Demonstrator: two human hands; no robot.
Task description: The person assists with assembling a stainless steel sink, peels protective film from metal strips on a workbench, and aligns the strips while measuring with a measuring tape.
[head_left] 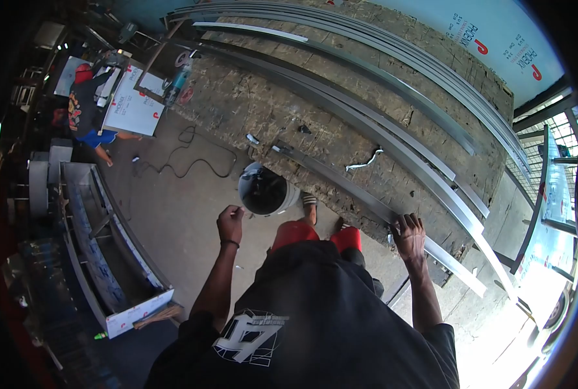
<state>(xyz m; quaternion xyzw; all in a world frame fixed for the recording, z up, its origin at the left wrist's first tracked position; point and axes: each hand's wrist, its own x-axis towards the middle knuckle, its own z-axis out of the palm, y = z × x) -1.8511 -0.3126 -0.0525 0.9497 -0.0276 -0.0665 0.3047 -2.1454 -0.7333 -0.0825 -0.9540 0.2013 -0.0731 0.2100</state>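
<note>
Long, narrow grey metal strip (357,193) under my right grip (409,235)

It lies on the worn brown wooden bench (263,105), its long axis slanting along the near edge: one end points to the upper left, the brighter one to the lower right. My right grip drapes over it; whether it pinches, I cannot tell. My left grip (230,225) curls near the round white plastic bucket (293,200), and I cannot tell if it holds anything
</note>
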